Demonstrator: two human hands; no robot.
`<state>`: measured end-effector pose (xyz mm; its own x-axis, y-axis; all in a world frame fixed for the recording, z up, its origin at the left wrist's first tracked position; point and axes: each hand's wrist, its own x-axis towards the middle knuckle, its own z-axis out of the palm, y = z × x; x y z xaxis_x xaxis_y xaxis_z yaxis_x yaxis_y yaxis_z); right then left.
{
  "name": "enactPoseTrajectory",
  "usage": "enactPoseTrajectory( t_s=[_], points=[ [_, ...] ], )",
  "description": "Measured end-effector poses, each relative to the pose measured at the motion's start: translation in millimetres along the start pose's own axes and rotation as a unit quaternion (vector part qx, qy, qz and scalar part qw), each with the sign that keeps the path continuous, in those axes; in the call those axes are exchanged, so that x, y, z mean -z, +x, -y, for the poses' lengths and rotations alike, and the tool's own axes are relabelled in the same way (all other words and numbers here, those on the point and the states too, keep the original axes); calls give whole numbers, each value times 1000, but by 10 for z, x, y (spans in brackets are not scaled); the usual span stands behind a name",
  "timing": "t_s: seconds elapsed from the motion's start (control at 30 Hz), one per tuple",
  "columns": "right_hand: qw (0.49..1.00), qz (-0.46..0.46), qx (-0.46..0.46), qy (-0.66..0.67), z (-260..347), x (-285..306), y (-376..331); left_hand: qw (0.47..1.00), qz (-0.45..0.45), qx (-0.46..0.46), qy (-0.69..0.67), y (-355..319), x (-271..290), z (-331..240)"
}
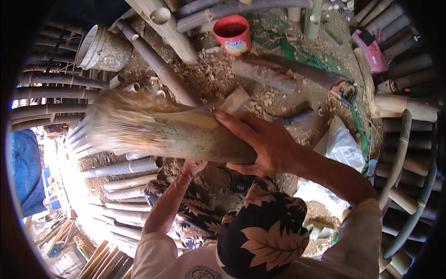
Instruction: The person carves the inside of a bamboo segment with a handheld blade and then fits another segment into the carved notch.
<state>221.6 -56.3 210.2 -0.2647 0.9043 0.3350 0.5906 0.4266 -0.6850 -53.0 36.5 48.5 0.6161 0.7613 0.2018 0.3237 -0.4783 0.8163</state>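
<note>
1. The bamboo piece point(204, 143) is held off the ground just left of the view's middle. Its bushy, fibrous end point(118, 122) points to 9 o'clock and its smooth end lies between 3 and 4 o'clock.
2. As far as shows, the work looks partway along: 1 pale, bare strip point(200, 121) near the grip seems already pared, while the shaggy fibres at 9 o'clock look unworked. Blur hides finer detail there.
3. The right hand point(276, 145) grips the smooth end, thumb and fingers closed around opposite sides.
4. The left hand point(195, 166) is at the lower edge, mostly hidden behind the piece; I cannot tell whether its fingers are closed on anything.
5. Beyond, wood shavings point(268, 99) litter the ground at 1 o'clock, and a saw point(344, 90) lies at 2.
6. Farther out: 1 red bucket point(233, 45) at 12, 1 whitish bucket point(108, 50) at 10, clear plastic point(343, 151) at 3, and bamboo poles point(121, 168) between 8 and 9.
</note>
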Motion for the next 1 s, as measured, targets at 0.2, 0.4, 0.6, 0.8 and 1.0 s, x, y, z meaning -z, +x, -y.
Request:
enactPoseTrajectory(
  t_s=[0.2,0.4,0.6,0.8,1.0],
  points=[
    [964,222,-40,-140,-110,-2,160,1000,6,19,7,-147,11,42],
    [995,101,4,7,-58,-66,238,998,24,64,-15,-265,56,51],
    [993,87,38,-76,-59,-114,366,806,68,-201,553,-614,167,530],
    [983,165,-55,-52,-298,-74,345,996,93,12,9,-137,-67,57],
    [990,-48,-114,68,-315,93,153,988,155,5,15,647,-137,-580]
  ],
)
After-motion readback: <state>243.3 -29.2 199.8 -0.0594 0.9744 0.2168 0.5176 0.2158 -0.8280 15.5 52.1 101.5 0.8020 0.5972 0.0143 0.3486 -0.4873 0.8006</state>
